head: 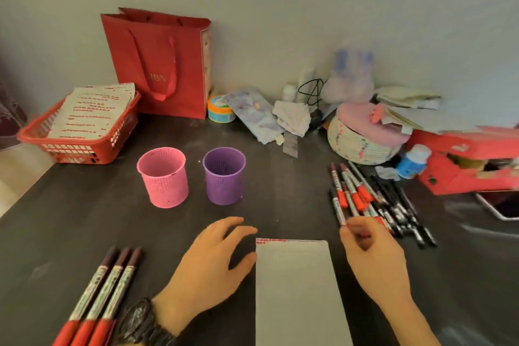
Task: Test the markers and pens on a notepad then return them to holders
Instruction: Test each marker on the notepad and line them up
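1. Head cam: L hand (213,264) flat, fingers wide, thumb at pad (297,289) edge, 6 o'clock.
2. R hand (373,255) pinches a marker (338,209) at pile (393,205), 3 o'clock.
3. Pink cup (164,177), purple cup (224,175) at 11 o'clock; 3 markers (109,289) at 7.

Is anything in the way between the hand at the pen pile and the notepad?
Nothing visible. The right hand, which seems to pinch a marker from the pile, is just beside the top right corner of the notepad, with only bare table between. The left hand is at the pad's other edge.
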`<state>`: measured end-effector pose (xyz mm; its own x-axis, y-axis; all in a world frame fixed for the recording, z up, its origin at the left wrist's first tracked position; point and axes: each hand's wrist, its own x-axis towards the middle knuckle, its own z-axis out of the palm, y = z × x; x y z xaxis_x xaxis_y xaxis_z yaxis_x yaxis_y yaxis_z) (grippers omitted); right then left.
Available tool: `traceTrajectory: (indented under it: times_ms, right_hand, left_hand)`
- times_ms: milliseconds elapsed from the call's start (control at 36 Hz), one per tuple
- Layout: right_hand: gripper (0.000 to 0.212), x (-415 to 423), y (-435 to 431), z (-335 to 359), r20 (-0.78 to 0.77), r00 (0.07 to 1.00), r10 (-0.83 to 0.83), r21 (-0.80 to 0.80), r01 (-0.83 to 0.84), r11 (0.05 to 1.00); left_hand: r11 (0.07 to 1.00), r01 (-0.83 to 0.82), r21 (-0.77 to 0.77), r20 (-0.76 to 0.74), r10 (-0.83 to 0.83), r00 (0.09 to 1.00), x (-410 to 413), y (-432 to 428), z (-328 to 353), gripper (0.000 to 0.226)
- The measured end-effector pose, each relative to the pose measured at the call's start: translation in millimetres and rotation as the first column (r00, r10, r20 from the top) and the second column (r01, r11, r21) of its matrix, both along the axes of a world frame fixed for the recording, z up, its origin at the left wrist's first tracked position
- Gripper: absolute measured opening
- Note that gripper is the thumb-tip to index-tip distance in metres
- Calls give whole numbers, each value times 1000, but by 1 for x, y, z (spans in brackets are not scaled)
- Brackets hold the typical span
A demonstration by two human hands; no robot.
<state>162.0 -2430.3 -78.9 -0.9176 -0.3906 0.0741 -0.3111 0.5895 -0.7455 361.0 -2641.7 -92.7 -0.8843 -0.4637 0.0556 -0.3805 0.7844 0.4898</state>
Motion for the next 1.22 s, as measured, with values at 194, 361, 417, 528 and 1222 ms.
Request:
traceTrajectory:
  times_ms: [194, 361, 417, 528, 1222]
  right_hand:
    - [32, -16, 9, -26, -127, 988, -93, 143, 111, 983]
    - [20, -10, 4, -45, -250, 964, -90, 179, 138, 974]
    - [16, -9, 3, -46, -250, 963, -99, 159, 142, 977]
    - [12, -10, 8, -41, -157, 978, -135, 83, 150, 985]
    - [41, 101, 8, 4, 289, 934, 212, -475, -52, 879]
  left_hand:
    - [998, 15, -53, 6, -14, 1000, -24, 14, -35, 71]
    - [990, -30, -136, 24, 33, 999, -20, 19, -43, 72]
    - [990, -28, -139, 30, 32, 999, -20, 19, -42, 72]
    - [990, -25, -140, 38, 31, 999, -20, 19, -40, 72]
    - [677, 200, 709, -306, 39, 951, -10, 69, 25, 22]
